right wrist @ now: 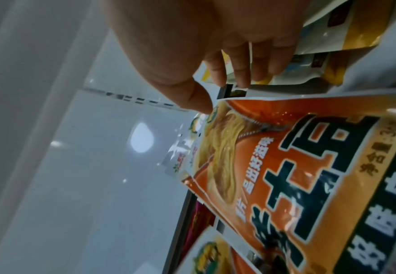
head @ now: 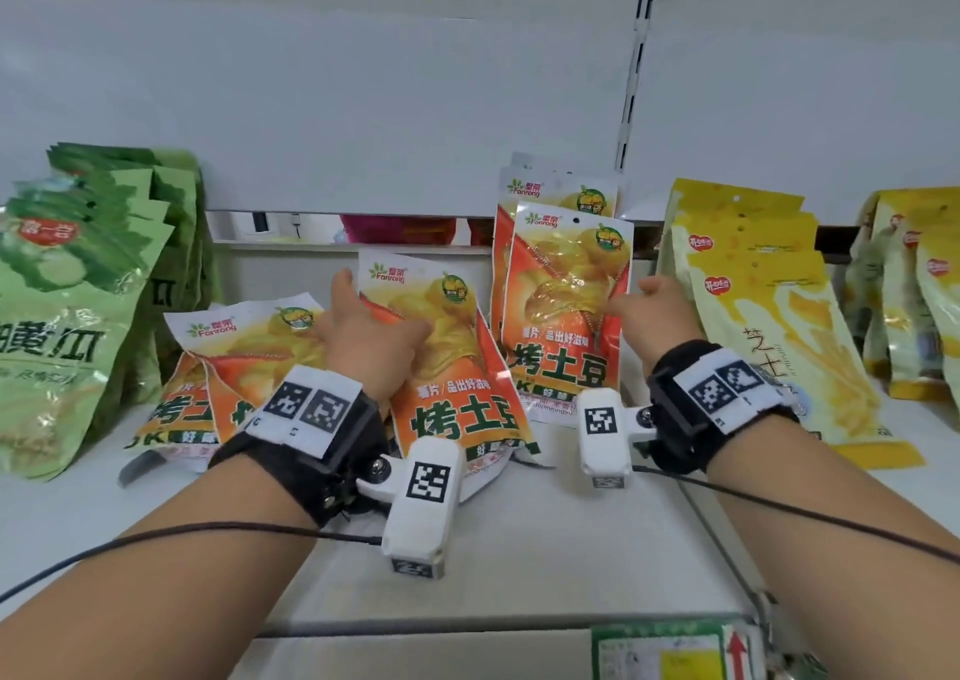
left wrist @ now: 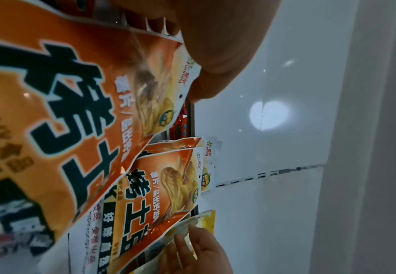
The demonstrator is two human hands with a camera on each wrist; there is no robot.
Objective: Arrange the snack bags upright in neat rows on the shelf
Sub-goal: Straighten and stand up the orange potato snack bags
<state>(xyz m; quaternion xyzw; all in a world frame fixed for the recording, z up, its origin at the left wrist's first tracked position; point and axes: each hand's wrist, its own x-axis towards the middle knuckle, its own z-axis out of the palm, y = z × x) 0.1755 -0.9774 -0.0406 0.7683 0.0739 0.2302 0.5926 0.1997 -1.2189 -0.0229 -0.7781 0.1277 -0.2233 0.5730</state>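
White shelf: green bags left, yellow bags right; both hands' fingers grasping orange bags.

You're standing at a shop shelf: a white back panel with a slotted metal upright, many identical snack bags grouped by kind in green, orange and yellow, and a price label on the shelf's front edge.

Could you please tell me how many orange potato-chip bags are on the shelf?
6: three upright bags, front to back, in the right hand's grip; one leaning bag held by the left hand; two fallen bags overlapping at its left. More may be hidden behind.
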